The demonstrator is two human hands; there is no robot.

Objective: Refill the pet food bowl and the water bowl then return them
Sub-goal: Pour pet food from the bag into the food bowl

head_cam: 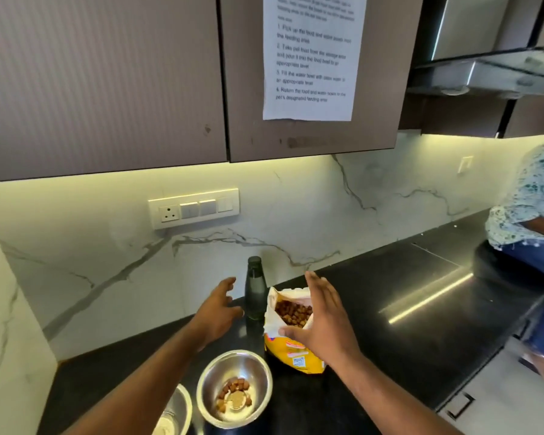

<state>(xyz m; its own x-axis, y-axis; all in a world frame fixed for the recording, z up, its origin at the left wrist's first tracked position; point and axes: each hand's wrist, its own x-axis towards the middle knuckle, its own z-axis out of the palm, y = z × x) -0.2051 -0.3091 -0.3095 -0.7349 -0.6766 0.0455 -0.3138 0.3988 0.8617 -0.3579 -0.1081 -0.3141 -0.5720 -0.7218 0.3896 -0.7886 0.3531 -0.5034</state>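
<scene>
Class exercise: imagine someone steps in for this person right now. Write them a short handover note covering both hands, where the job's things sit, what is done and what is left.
Hands: left hand open, empty, reaching toward the dark green glass bottle. Right hand open, against the side of the open yellow pet food bag, not yet gripping it.
Things: all on the black countertop. The bag stands upright beside the bottle. The round steel food bowl sits in front, with a second steel bowl to its left, partly out of frame.
Done: a few kibble pieces are in the food bowl.
Left: top up the kibble, fill the second bowl with water, return both bowls.
</scene>
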